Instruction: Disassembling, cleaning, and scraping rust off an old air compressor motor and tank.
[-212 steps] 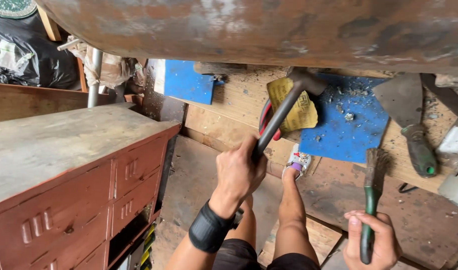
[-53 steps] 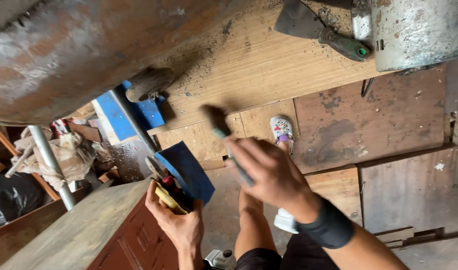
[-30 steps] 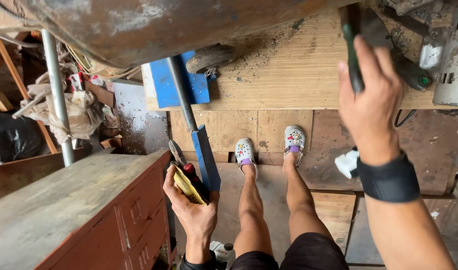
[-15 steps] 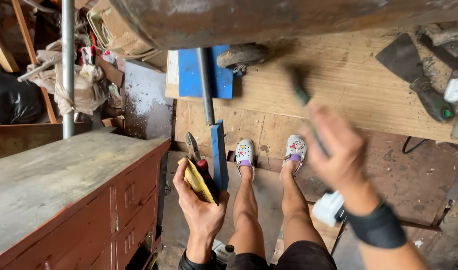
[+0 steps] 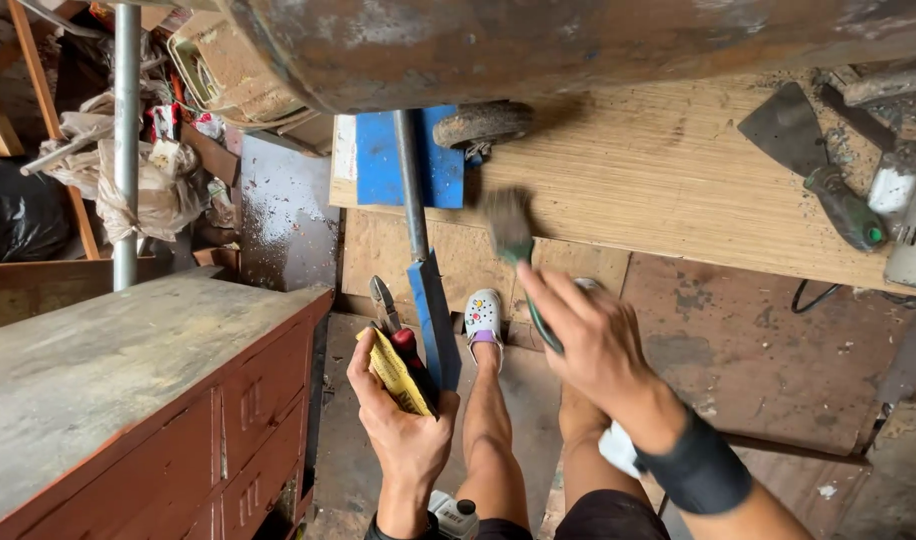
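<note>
A broad black wristband (image 5: 693, 470) wraps the wrist just behind the right hand (image 5: 588, 335). Bare legs, dark shorts (image 5: 608, 515), and white clogs (image 5: 484, 315) with purple straps beyond the hands.

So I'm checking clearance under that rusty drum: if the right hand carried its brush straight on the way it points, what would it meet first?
Probably the small wheel under the rusty drum. The right hand aims the brush up and slightly left; depth is unclear, so it might pass in front of the wheel and meet the drum.

Soft daylight, motion-blurred right hand (image 5: 598, 345)
</note>
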